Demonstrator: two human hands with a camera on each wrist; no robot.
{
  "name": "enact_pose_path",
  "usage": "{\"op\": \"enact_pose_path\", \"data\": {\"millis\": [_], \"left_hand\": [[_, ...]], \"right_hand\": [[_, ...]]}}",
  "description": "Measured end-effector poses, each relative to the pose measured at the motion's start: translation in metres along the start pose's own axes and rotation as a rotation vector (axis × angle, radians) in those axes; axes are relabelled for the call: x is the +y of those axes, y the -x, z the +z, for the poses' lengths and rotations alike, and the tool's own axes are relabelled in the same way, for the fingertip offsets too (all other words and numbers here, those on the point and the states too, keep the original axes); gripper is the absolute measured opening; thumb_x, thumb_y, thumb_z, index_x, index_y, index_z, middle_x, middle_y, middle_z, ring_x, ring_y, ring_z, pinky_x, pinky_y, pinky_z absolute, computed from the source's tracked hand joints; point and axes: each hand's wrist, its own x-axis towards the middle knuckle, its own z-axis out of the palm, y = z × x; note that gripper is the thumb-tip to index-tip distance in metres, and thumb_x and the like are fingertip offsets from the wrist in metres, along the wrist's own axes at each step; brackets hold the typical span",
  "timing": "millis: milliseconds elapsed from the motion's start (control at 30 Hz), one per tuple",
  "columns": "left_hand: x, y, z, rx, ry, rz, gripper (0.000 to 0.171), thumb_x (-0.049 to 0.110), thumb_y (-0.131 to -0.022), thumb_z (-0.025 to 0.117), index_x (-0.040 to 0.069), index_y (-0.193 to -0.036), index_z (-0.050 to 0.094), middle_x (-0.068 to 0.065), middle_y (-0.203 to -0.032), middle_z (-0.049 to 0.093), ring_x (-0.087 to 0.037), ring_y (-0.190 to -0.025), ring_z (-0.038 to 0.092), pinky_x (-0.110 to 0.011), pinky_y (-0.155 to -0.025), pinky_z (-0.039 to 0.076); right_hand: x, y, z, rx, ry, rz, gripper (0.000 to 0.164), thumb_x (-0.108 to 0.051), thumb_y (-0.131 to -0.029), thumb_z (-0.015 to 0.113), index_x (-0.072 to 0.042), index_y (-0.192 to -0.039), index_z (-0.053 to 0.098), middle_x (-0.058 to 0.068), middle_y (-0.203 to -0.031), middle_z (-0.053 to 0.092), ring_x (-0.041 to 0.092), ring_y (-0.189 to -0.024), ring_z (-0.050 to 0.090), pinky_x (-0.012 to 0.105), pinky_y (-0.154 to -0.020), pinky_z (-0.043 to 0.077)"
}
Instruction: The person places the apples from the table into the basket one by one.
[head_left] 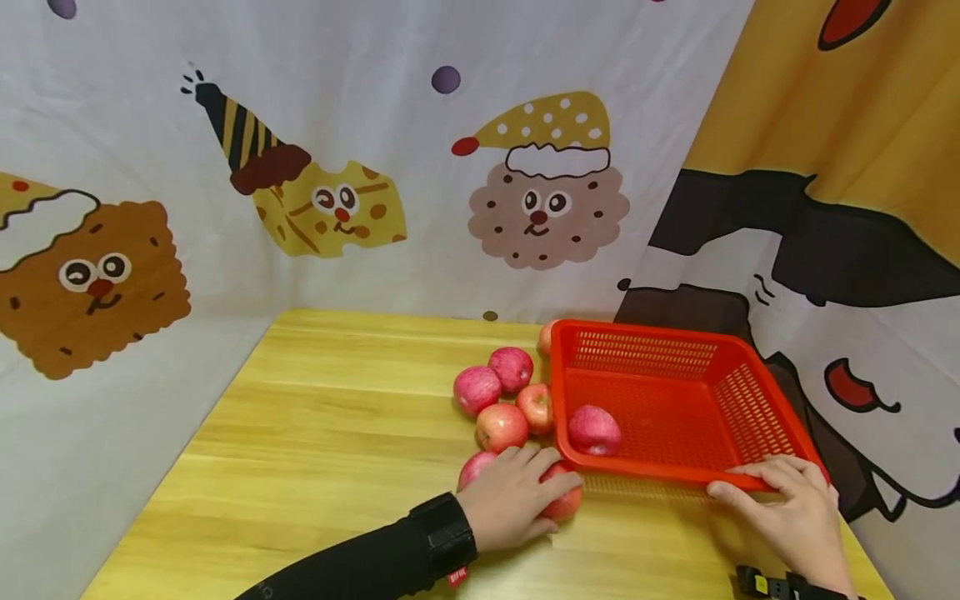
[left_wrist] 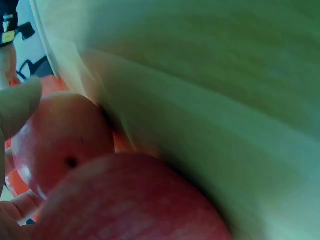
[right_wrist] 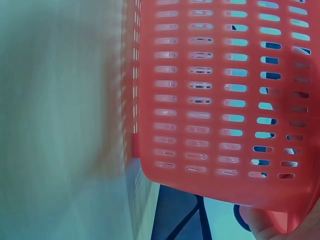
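Note:
My left hand [head_left: 510, 498] curls round a red apple [head_left: 564, 492] on the table, just in front of the basket's near left corner. The left wrist view shows this apple [left_wrist: 65, 140] between thumb and fingers, with another apple [left_wrist: 135, 205] close to the camera. That second apple [head_left: 474, 468] is partly hidden behind the hand in the head view. My right hand [head_left: 798, 512] grips the near right rim of a red plastic basket [head_left: 675, 475]; its slotted wall [right_wrist: 200, 115] fills much of the right wrist view. Inside the basket lies one apple [head_left: 595, 430].
Left of the basket sit several more apples, among them a pink one [head_left: 477, 390] and a yellowish-red one [head_left: 502, 427]. Another apple [head_left: 545, 337] is half hidden behind its far left corner. The wooden table [head_left: 322, 417] meets a printed curtain [head_left: 360, 283].

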Motion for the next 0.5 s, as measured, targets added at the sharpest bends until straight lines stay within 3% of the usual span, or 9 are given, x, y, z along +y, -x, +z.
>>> {"op": "enact_pose_path", "data": {"millis": [133, 367, 500], "left_hand": [[-0.009, 0.006, 0.002, 0.019, 0.054, -0.058, 0.066, 0.055, -0.093, 0.079, 0.032, -0.149, 0.053, -0.003, -0.145, 0.06, -0.02, -0.128, 0.061, -0.036, -0.109, 0.054], [-0.02, 0.018, 0.007, 0.03, 0.099, -0.123, 0.067, 0.059, -0.095, 0.074, 0.027, -0.15, 0.052, -0.005, -0.148, 0.062, -0.022, -0.129, 0.064, -0.039, -0.109, 0.055], [-0.021, 0.018, 0.006, 0.035, 0.078, -0.143, 0.074, 0.063, -0.093, 0.075, 0.023, -0.151, 0.051, -0.004, -0.15, 0.063, -0.022, -0.132, 0.064, -0.039, -0.11, 0.053]], "right_hand": [[-0.003, 0.001, 0.002, 0.004, 0.0, -0.017, 0.03, -0.041, -0.07, 0.1, -0.027, -0.088, 0.08, -0.02, -0.087, 0.069, 0.022, -0.111, 0.04, 0.065, -0.087, 0.024], [-0.007, -0.001, 0.007, -0.014, -0.025, -0.035, 0.033, -0.038, -0.069, 0.101, -0.021, -0.089, 0.081, 0.003, -0.093, 0.074, 0.033, -0.117, 0.044, 0.074, -0.092, 0.024], [-0.007, -0.001, 0.008, 0.0, -0.023, -0.045, 0.033, -0.038, -0.068, 0.101, -0.022, -0.088, 0.081, -0.006, -0.091, 0.072, 0.03, -0.114, 0.043, 0.07, -0.09, 0.025]]}}
